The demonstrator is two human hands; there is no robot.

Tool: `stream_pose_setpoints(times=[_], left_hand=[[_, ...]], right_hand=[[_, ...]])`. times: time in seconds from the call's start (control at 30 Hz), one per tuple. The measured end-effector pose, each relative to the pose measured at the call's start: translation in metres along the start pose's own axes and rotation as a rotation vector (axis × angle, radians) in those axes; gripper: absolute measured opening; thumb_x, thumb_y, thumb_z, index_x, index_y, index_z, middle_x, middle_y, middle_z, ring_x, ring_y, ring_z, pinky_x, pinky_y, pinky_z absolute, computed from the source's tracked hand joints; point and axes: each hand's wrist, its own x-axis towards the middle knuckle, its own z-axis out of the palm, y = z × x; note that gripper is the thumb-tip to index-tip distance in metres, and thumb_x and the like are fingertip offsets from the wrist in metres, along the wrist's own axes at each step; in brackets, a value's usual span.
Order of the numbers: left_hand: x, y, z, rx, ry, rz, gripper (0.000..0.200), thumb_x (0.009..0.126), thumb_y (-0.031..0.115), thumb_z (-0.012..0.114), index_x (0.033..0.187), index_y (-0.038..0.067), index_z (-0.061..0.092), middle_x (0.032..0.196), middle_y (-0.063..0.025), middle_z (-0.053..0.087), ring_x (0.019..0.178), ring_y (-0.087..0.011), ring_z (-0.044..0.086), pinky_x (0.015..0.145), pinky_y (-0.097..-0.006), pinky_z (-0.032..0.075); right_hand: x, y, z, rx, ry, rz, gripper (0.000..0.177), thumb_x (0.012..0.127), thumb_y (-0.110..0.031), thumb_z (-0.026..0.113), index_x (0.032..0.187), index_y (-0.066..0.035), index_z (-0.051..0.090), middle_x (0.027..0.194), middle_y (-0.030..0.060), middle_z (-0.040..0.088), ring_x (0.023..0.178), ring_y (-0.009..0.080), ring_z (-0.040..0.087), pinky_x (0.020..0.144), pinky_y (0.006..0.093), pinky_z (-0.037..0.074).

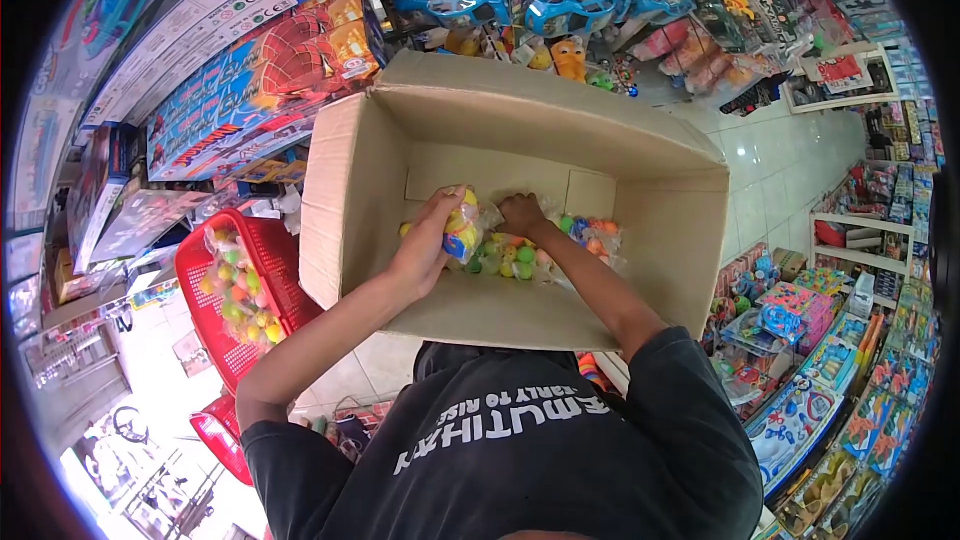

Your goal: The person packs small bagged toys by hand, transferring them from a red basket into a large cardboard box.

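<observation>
A large open cardboard box [670, 210] stands in front of me with both of my hands inside it. My left hand [432, 240] is closed around a clear plastic bag of yellow and blue balls [464, 230], holding it above the box floor. My right hand [524, 214] is reaching down beside it, fingers curled; what they grip, if anything, is hidden. Under and beside my right forearm lie a bag of mostly green balls [515, 260] and a bag of orange and blue balls [596, 234].
Left of the box is a red plastic basket [285, 280] with a bag of colourful balls [240, 295]. Stacked Spider-Man toy boxes [265, 80] stand at the back left. Packaged blue toy guns [575, 8] lie beyond the box. Toy packs [800, 420] line the right side.
</observation>
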Motion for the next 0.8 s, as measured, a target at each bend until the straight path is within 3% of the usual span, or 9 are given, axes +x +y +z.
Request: stream_pose_setpoints(times=[0.17, 0.23, 0.33, 0.5, 0.6, 0.67, 0.7, 0.77, 0.8], left_hand=[[0.009, -0.003, 0.002, 0.082, -0.015, 0.082, 0.037, 0.088, 0.030, 0.052, 0.119, 0.010, 0.046, 0.102, -0.0038, 0.050, 0.095, -0.0118, 0.049, 0.082, -0.0281, 0.042], [0.012, 0.004, 0.008, 0.138, 0.003, 0.101, 0.038, 0.088, 0.030, 0.052, 0.120, 0.011, 0.045, 0.102, -0.0043, 0.050, 0.094, -0.0121, 0.049, 0.081, -0.0287, 0.042], [0.030, 0.005, 0.007, 0.222, 0.019, 0.129, 0.039, 0.088, 0.030, 0.052, 0.122, 0.012, 0.044, 0.103, -0.0058, 0.050, 0.095, -0.0131, 0.049, 0.080, -0.0298, 0.042], [0.077, -0.011, -0.008, 0.459, 0.053, 0.197, 0.039, 0.089, 0.026, 0.052, 0.123, 0.012, 0.041, 0.101, -0.0064, 0.049, 0.092, -0.0139, 0.049, 0.076, -0.0288, 0.043], [0.104, -0.024, -0.024, 0.667, 0.123, 0.208, 0.039, 0.088, 0.022, 0.053, 0.122, 0.008, 0.041, 0.102, -0.0084, 0.051, 0.091, -0.0152, 0.051, 0.076, -0.0281, 0.043], [0.127, -0.034, -0.038, 0.951, -0.001, 0.226, 0.044, 0.085, 0.021, 0.055, 0.123, 0.006, 0.040, 0.107, -0.0124, 0.052, 0.094, -0.0194, 0.052, 0.078, -0.0304, 0.043], [0.140, -0.036, -0.042, 0.959, -0.014, 0.230, 0.044, 0.085, 0.021, 0.055, 0.123, 0.006, 0.040, 0.107, -0.0124, 0.052, 0.094, -0.0194, 0.052, 0.078, -0.0304, 0.043], [0.163, -0.042, -0.057, 1.541, -0.069, 0.094, 0.055, 0.079, 0.026, 0.058, 0.124, 0.001, 0.038, 0.111, -0.0204, 0.055, 0.103, -0.0259, 0.054, 0.089, -0.0336, 0.041], [0.186, -0.055, -0.079, 1.651, -0.109, 0.124, 0.061, 0.077, 0.027, 0.061, 0.127, 0.003, 0.036, 0.123, -0.0229, 0.047, 0.114, -0.0287, 0.048, 0.096, -0.0355, 0.036]], right_hand=[[-0.006, -0.008, -0.010, -0.163, 0.006, 0.111, 0.055, 0.073, -0.053, 0.061, 0.111, -0.013, 0.058, 0.118, 0.0089, 0.051, 0.114, 0.0256, 0.042, 0.093, 0.0470, 0.028], [-0.004, -0.009, -0.015, -0.133, -0.090, 0.175, 0.053, 0.074, -0.051, 0.060, 0.113, -0.014, 0.058, 0.121, 0.0085, 0.047, 0.115, 0.0254, 0.040, 0.094, 0.0466, 0.027], [0.000, -0.002, -0.003, -0.093, -0.023, 0.161, 0.052, 0.072, -0.051, 0.062, 0.105, -0.011, 0.061, 0.115, 0.0100, 0.051, 0.112, 0.0272, 0.042, 0.092, 0.0488, 0.030], [0.000, -0.001, -0.003, -0.119, -0.061, 0.175, 0.049, 0.077, -0.048, 0.059, 0.112, -0.014, 0.058, 0.120, 0.0081, 0.048, 0.113, 0.0254, 0.042, 0.091, 0.0463, 0.029], [0.001, -0.001, 0.000, -0.074, -0.044, 0.166, 0.050, 0.076, -0.047, 0.061, 0.112, -0.014, 0.058, 0.121, 0.0082, 0.048, 0.114, 0.0257, 0.043, 0.090, 0.0464, 0.031], [0.004, 0.002, 0.001, -0.041, -0.023, 0.171, 0.050, 0.075, -0.047, 0.062, 0.112, -0.014, 0.058, 0.122, 0.0081, 0.047, 0.115, 0.0258, 0.042, 0.091, 0.0467, 0.031], [0.006, 0.005, 0.003, 0.005, -0.024, 0.170, 0.053, 0.073, -0.048, 0.063, 0.112, -0.013, 0.058, 0.121, 0.0100, 0.048, 0.116, 0.0272, 0.041, 0.092, 0.0484, 0.030], [0.005, 0.007, 0.010, 0.073, -0.032, 0.186, 0.058, 0.070, -0.051, 0.064, 0.113, -0.012, 0.057, 0.121, 0.0121, 0.047, 0.118, 0.0295, 0.039, 0.096, 0.0514, 0.028], [0.007, 0.007, 0.007, 0.089, -0.028, 0.201, 0.060, 0.069, -0.052, 0.065, 0.114, -0.013, 0.057, 0.123, 0.0123, 0.047, 0.118, 0.0302, 0.038, 0.097, 0.0526, 0.027]])
